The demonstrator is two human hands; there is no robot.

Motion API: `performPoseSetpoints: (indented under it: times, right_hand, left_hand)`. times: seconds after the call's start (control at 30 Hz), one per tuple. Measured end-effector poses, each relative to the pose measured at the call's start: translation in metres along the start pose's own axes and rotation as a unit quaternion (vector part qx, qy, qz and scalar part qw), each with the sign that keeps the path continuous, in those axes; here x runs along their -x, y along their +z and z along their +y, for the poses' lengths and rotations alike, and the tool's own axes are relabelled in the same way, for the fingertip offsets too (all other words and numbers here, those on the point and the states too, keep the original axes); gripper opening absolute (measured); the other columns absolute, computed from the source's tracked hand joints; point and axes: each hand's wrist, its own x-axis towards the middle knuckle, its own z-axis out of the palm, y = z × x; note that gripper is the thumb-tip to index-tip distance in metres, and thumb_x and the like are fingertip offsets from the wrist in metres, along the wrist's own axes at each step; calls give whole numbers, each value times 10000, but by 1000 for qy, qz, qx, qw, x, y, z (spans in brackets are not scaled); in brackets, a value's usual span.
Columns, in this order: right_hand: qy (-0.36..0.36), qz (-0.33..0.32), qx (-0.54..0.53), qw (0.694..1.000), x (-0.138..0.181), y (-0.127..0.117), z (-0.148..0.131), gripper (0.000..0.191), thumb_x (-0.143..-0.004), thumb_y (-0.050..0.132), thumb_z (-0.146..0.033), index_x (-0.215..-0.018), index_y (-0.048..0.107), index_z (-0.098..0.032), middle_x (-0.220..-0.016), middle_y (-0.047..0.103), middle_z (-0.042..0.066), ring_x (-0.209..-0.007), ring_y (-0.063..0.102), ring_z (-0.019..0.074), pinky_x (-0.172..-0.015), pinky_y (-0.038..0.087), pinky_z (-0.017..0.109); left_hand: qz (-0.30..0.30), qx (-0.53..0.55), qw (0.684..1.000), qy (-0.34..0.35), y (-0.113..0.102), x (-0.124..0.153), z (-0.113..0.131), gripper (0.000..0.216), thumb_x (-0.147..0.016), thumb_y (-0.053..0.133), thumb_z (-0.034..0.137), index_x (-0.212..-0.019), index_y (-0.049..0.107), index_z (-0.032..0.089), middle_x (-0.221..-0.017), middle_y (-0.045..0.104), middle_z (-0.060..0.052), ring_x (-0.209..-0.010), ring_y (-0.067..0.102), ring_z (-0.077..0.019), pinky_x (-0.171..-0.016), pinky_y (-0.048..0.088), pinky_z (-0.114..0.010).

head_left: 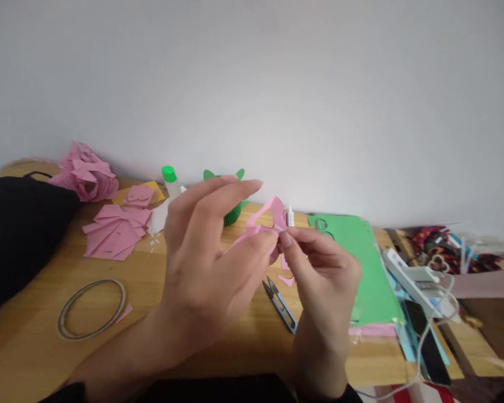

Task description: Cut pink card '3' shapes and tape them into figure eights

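Observation:
My left hand (210, 263) and my right hand (323, 280) meet above the wooden table (37, 336), both pinching a small pink paper piece (269, 218) with curled strips. The left thumb and a lower finger pinch it while the other fingers stretch out above. The right fingertips grip its lower right edge. Small blue-handled thread snips (280, 303) lie on the table just below the hands. Pink paper scraps (286, 279) lie under the piece.
Folded pink paper pieces (117, 229) and a crumpled pink pile (86, 170) lie at back left by a black bag (17, 235). A tape ring (91, 308) lies front left. Green-capped glue bottle (170, 182), green paper shape (233, 212), green sheet (365, 268), power strip (407, 277), phone (426, 341) sit right.

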Motion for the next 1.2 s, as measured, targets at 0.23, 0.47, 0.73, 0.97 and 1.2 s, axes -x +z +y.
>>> performPoseSetpoints:
  times: [0.23, 0.47, 0.73, 0.97, 1.2]
  right_hand:
    - [-48, 6, 43, 998, 8, 2, -10, 138, -853, 693, -160, -899, 777, -260, -749, 747, -16, -627, 647, 133, -575, 547, 271]
    - [-75, 2, 65, 995, 9, 1, -13, 219, -859, 680, -123, -929, 772, -309, -760, 751, -37, -640, 660, 127, -588, 551, 268]
    - [-130, 19, 112, 985, 13, -1, -13, 284, -849, 675, -93, -1001, 757, -318, -823, 770, -11, -692, 701, 170, -632, 581, 320]
    - [-172, 14, 149, 974, 14, -3, -16, 336, -822, 685, -35, -1020, 731, -302, -847, 768, -29, -702, 699, 155, -658, 583, 307]
    - [-187, 17, 163, 969, 17, -2, -16, 393, -804, 685, -11, -1051, 726, -314, -874, 767, -31, -721, 704, 165, -675, 590, 316]
  left_hand:
    - [-5, -33, 999, -5, 4, 1, 3, 165, -865, 634, 149, -760, 683, 265, -1284, 600, -26, -1229, 519, -266, -1065, 468, -473]
    - [-20, 10, 1000, -12, 4, 4, 6, 146, -860, 645, 123, -813, 694, 252, -1324, 573, -45, -1291, 463, -258, -952, 580, -361]
    - [17, 69, 995, -70, 5, 3, 13, 215, -874, 632, 120, -926, 721, 308, -1270, 609, -17, -1255, 498, -238, -720, 639, -260]
    - [10, 61, 997, -54, 3, 4, 12, 230, -869, 636, 116, -941, 730, 313, -1276, 620, 4, -1251, 512, -240, -876, 622, -335]
    - [18, 54, 996, -75, 4, 3, 15, 232, -872, 628, 140, -915, 733, 342, -1251, 632, 12, -1228, 531, -248, -888, 632, -375]
